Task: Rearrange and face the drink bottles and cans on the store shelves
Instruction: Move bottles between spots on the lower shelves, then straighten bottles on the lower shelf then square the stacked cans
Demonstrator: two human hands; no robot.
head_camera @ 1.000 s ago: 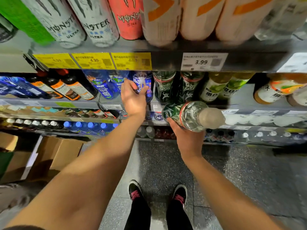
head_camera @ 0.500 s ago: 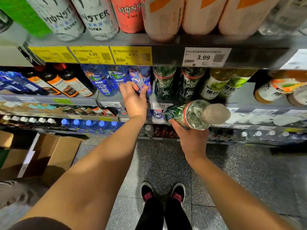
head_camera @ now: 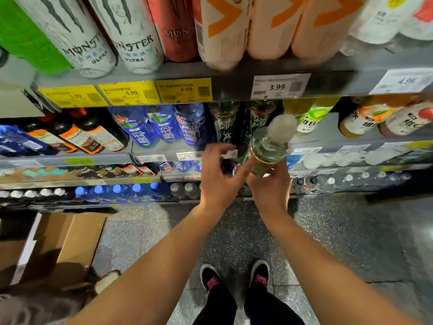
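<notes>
right hand (head_camera: 269,193): fingers grip green bottle (head_camera: 267,151) | left hand (head_camera: 218,181): fingers apart

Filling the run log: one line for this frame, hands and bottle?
right hand: grips green-label bottle, off shelf | left hand: fingers spread, beside the bottle, contact unclear | blue bottles: on shelf

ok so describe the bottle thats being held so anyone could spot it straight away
Find the white 3.99 price tag on the upper shelf edge. Just below it, out in front of the shelf, the right hand holds a green-labelled bottle by its base. Unlike its upright shelved neighbours, it tilts outward, pale cap toward the camera.
</notes>
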